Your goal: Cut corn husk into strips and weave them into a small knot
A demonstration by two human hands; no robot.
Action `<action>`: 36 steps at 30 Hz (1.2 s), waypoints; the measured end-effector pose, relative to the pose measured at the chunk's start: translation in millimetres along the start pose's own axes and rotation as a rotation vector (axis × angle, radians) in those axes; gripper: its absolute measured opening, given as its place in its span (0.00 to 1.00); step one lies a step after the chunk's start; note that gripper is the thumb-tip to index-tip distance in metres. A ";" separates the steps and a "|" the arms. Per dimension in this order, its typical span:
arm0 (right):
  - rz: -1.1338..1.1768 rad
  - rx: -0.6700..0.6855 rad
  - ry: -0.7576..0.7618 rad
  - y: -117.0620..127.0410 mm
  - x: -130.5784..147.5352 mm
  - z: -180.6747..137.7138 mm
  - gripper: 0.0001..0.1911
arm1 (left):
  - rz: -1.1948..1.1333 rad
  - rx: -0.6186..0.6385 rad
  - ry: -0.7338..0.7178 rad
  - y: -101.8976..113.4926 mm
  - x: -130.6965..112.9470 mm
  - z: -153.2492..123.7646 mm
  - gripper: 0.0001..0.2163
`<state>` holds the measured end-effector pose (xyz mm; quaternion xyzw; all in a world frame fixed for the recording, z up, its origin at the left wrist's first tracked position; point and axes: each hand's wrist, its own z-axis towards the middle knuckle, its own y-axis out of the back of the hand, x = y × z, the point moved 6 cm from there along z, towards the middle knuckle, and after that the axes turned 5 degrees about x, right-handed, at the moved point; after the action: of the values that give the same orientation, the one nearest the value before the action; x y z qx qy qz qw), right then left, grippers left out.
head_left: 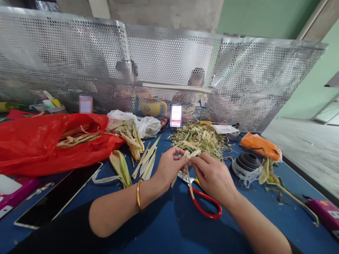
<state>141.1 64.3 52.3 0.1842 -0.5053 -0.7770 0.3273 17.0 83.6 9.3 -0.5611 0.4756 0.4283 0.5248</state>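
Note:
Pale corn husk strips (187,165) are pinched between my two hands above the blue table. The fingers of my left hand (171,164), with a gold bangle on its wrist, are closed on them from the left. Thumb and forefinger of my right hand (212,173) meet the same strips from the right. One strip hangs down over a pair of red-handled scissors (205,208), which lies on the table beneath my hands. Left of my left hand lie loose husk leaves (148,160) and a greenish corn husk (120,167).
Husk scraps (200,137) are heaped behind my hands. A red plastic bag (53,148) of husks and a dark tablet (59,197) lie left. Right are a black spool (246,164) and an orange packet (261,146). A perforated metal screen (169,49) stands behind, people beyond it.

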 end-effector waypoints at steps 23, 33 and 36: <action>0.423 -0.109 -0.315 -7.0 -18.9 -2.5 0.07 | 0.404 0.063 -0.264 -1.5 -10.8 -5.3 0.06; 0.355 0.029 -0.146 0.1 -19.7 2.8 0.08 | 0.091 0.048 -0.023 -4.0 -9.1 -2.9 0.05; 0.261 0.048 -0.132 -1.5 -21.6 2.8 0.09 | 0.133 0.072 -0.040 -4.9 -6.5 -2.7 0.06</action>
<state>154.5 81.6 51.2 0.0734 -0.5638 -0.7260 0.3870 20.6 81.5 16.8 -0.5003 0.5167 0.4558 0.5244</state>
